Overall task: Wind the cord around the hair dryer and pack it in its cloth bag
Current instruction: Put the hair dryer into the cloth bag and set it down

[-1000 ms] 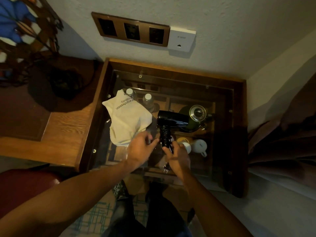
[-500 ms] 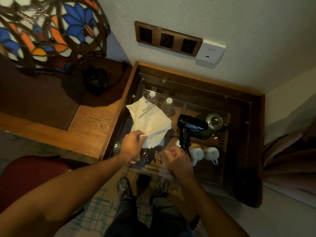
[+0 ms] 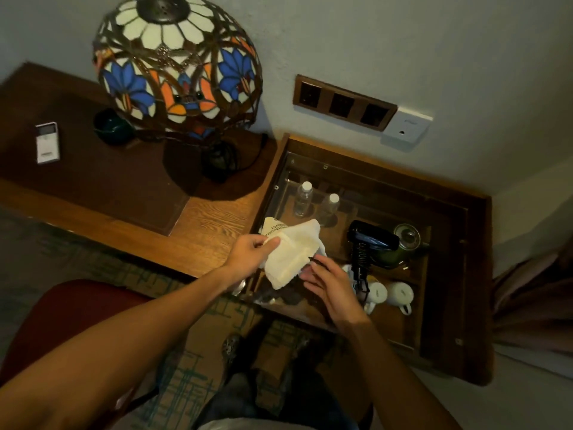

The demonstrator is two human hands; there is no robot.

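A white remote control (image 3: 47, 143) lies at the far left of the wooden desk (image 3: 214, 225), with a dark green bowl-like dish (image 3: 112, 126) near it and a stained-glass lamp (image 3: 177, 62) standing further right.

The left hand (image 3: 251, 253) pinches the cream cloth bag (image 3: 293, 253) between thumb and fingers at the bag's left edge, holding it lifted over the near left corner of the glass-topped cabinet (image 3: 477, 274). The right hand (image 3: 330, 283) is just beside the bag's lower right edge, fingers loosely spread and half curled; whether it grips the cloth or its dark drawstring cannot be told.

The black hair dryer (image 3: 370, 240) rests on the glass to the right of both hands, apart from them, its cord (image 3: 359, 259) coiled around the handle. Under the glass sit two water bottles (image 3: 316, 201), a green kettle (image 3: 406, 243) and two white cups (image 3: 390, 294).

On the wall above are a brown socket panel (image 3: 344, 103) and a white socket plate (image 3: 406, 128). A red chair (image 3: 62, 321) and patterned carpet (image 3: 173, 383) lie below.
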